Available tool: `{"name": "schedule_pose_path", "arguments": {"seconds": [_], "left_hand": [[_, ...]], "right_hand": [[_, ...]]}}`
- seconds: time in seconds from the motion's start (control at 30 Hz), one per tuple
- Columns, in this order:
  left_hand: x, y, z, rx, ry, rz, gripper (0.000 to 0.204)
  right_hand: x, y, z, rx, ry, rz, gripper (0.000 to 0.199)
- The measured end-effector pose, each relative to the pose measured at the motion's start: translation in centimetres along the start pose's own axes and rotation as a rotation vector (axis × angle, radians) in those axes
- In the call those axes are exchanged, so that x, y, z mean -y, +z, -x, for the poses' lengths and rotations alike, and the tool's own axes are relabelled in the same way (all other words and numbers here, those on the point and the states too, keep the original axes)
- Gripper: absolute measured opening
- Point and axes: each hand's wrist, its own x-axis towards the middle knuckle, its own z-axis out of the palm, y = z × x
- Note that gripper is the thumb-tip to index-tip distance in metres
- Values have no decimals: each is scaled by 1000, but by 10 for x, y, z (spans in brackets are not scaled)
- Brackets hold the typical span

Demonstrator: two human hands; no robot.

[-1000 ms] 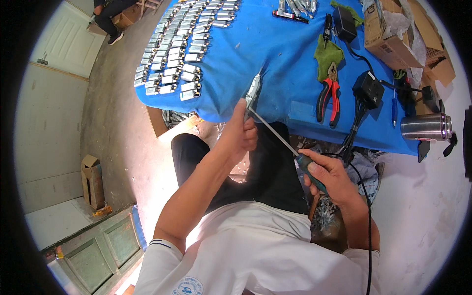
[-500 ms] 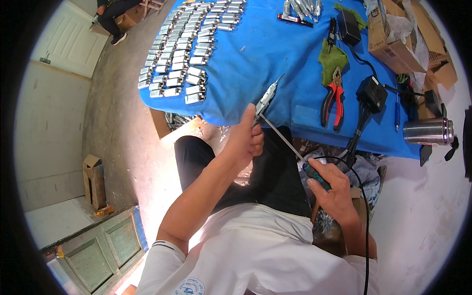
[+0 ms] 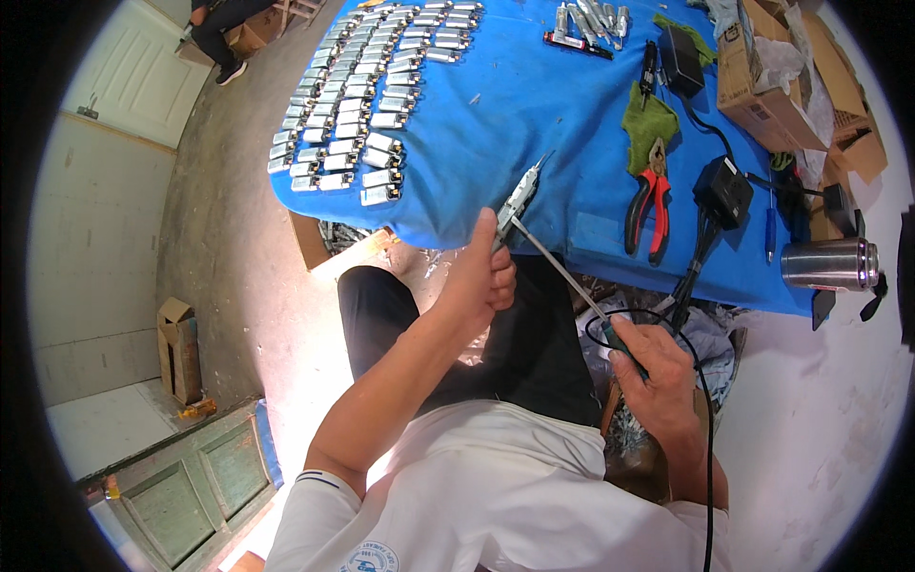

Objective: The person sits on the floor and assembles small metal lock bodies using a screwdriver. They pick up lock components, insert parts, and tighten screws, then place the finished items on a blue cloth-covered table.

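Over the near edge of the table my left hand is closed around a slim silver metal device, with the thumb along it. Thin wire-like tips stick out from its far end. My right hand grips the dark green handle of a screwdriver. The long shaft slants up and left, and its tip meets the side of the device near my left thumb. Rows of small silver metal units lie on the blue cloth at the far left.
Red-handled pliers lie on the right, beside a green rag. Near them are a black power adapter, a blue pen and a steel flask. Cardboard boxes stand at the far right. A black cable hangs beside my right hand.
My right hand has moved slightly right and down with the screwdriver. The device in my left hand has shifted slightly; the screwdriver tip stays at its side.
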Motion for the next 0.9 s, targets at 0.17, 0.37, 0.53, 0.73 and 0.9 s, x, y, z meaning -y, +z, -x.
{"name": "schedule_pose_path", "arguments": {"seconds": [0.17,0.37,0.53,0.73,0.9], "left_hand": [[-1,2,0,-17,21,-33,61],[0,3,-2,-26,35,-28,62],[1,3,-2,-6,45,-39,62],[-1,4,-2,-19,54,-63,61],[1,4,-1,-23,78,-41,60]], "right_hand": [[1,-1,-2,22,-5,-3,38],[5,2,-6,32,-48,87,38],[8,-3,-12,84,-73,57,39],[10,-13,-19,175,43,-136,39],[1,-6,-15,237,356,-513,38]]}}
